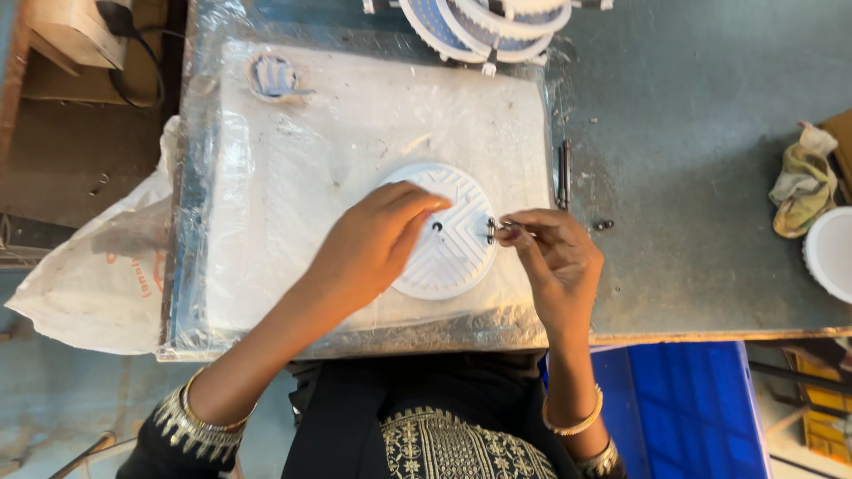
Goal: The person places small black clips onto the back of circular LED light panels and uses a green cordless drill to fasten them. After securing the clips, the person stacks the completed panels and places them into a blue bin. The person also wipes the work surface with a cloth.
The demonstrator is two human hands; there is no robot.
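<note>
A round white ribbed disc [457,253] lies flat on a white pad wrapped in clear plastic [355,115]. My left hand [373,244] rests palm down on the disc's left half, fingers together, pressing it. My right hand [555,253] pinches a small dark metal part [491,230] at the disc's right rim, between thumb and fingertips. A small dark hole [437,227] shows near the disc's middle.
A stack of similar white round parts [479,27] sits at the pad's far edge. A dark thin tool [563,173] and small screws [603,225] lie on the grey table. A crumpled rag [803,182] and a white disc [834,253] are at right. A blue crate [683,408] stands below.
</note>
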